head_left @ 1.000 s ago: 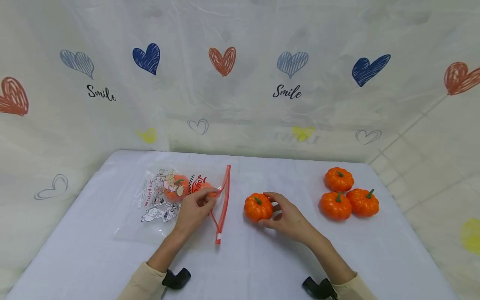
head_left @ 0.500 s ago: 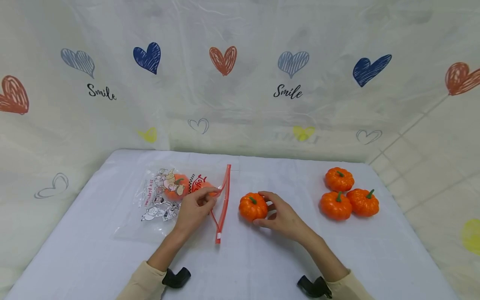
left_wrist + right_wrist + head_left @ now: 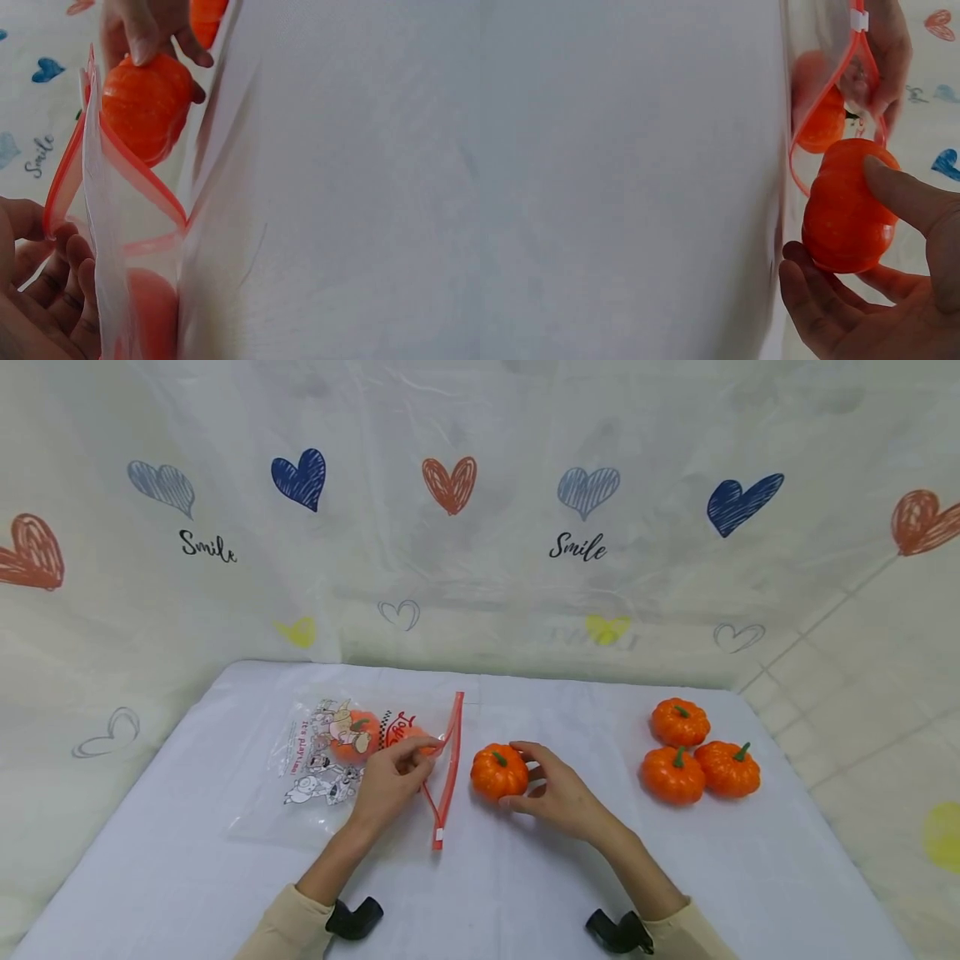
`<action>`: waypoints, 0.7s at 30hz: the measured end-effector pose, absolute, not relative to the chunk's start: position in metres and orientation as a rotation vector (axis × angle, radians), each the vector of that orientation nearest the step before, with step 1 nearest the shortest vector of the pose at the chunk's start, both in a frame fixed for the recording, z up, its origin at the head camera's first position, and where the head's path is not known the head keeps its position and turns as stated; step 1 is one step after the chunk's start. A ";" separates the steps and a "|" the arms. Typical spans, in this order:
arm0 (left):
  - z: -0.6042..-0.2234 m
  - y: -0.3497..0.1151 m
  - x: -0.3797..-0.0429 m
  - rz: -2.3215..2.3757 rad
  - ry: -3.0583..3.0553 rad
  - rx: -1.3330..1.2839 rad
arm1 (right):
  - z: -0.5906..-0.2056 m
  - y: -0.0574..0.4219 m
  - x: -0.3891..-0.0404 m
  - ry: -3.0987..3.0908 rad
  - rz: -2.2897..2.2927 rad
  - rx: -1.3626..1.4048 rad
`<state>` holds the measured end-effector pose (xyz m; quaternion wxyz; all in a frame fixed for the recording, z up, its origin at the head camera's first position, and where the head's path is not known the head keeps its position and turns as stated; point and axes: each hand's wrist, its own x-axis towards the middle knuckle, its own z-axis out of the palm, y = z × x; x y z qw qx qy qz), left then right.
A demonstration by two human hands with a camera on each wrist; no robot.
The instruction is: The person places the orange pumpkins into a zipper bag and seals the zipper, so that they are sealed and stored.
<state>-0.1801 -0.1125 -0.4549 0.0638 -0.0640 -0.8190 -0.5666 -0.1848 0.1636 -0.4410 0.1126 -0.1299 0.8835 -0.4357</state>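
My left hand (image 3: 393,781) pinches the upper red edge of a clear zip bag (image 3: 255,810) printed with cartoon figures, holding its mouth apart. Inside the bag lie orange toy pumpkins, one (image 3: 356,745) deep in it and another (image 3: 823,124) near the mouth, partly behind my left hand in the head view. Just right of the bag's red zip (image 3: 452,777), my right hand (image 3: 558,793) grips a small orange pumpkin (image 3: 498,773) with a green stem, thumb on the near side and fingers on the far side. In the left wrist view this pumpkin (image 3: 146,109) faces the parted bag mouth.
Three more pumpkins stand grouped at the right of the white-covered table (image 3: 525,893): one at the back (image 3: 679,721), one at front left (image 3: 672,775) and one at front right (image 3: 727,768). A pale curtain (image 3: 495,568) with printed hearts hangs behind the table's far edge.
My right hand has moved left with the pumpkin, bringing it closer to the bag's mouth. The left hand keeps its hold on the bag edge in the same place.
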 end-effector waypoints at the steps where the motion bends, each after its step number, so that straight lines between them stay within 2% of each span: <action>1: -0.455 -0.112 -0.180 -1.710 -2.474 -0.197 | -0.441 0.163 -0.185 2.592 -1.279 -0.381; 21: -0.455 -0.113 -0.181 -1.712 -2.472 -0.216 | -0.441 0.151 -0.184 2.555 -1.290 -0.398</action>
